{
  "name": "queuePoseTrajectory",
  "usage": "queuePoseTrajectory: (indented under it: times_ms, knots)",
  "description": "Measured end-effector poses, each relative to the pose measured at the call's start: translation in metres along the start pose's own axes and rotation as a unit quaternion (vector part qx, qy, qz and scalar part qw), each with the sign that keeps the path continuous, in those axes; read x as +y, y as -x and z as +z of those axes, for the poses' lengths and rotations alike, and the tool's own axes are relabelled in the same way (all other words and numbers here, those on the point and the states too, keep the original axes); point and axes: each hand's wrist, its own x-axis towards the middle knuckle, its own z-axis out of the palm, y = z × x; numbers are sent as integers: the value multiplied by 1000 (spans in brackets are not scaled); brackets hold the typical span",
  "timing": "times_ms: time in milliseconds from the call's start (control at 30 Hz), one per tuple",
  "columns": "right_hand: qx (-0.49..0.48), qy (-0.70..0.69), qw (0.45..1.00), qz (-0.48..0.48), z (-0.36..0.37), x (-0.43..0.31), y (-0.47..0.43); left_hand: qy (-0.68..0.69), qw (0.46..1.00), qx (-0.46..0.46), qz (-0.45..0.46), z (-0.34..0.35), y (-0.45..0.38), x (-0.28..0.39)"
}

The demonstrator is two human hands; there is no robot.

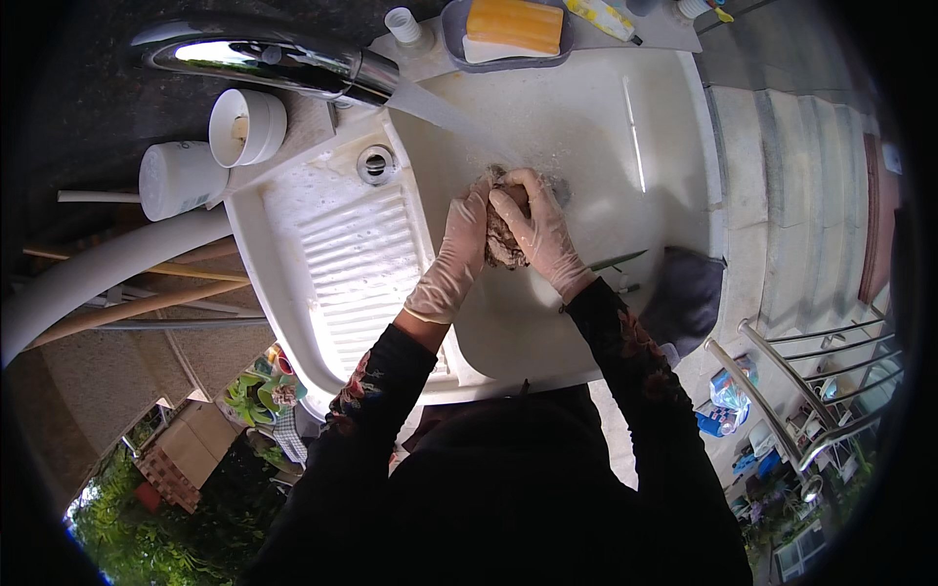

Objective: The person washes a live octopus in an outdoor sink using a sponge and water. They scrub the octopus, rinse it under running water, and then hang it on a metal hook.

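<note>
My left hand (463, 231) and my right hand (533, 223), both in thin translucent gloves, grip a brownish, rough, wet lump (506, 238) between them. What the lump is, I cannot tell. It is held over the basin of a white laundry sink (513, 322). Water runs from a chrome faucet (377, 77) at the upper left and falls just beyond my fingers. Part of the lump is hidden by my fingers. Beside my right wrist, a long green leaf or blade-like thing (618, 260) lies in the basin.
A ribbed washboard (359, 264) forms the sink's left side. Orange bar soap (514, 23) sits in a grey dish (458, 51) on the far ledge. White cups (238, 128) stand at upper left. Dark cloth (681, 300) hangs over the right rim; steps (744, 183) and a metal railing (791, 388) lie beyond.
</note>
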Motion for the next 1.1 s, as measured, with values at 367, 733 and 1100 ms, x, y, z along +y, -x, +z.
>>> queuePoseTrajectory:
  times_ms: [367,733,1100]
  knots:
    - [16,115,986,120,-37,57,-48,-108,993,-18,34,9,33,28]
    - [26,-441,844,305,-87,-17,-29,-592,757,-31,274,15,54,30]
    - [-72,-308,874,369,-54,49,-22,-67,980,-171,-71,-1,29,38]
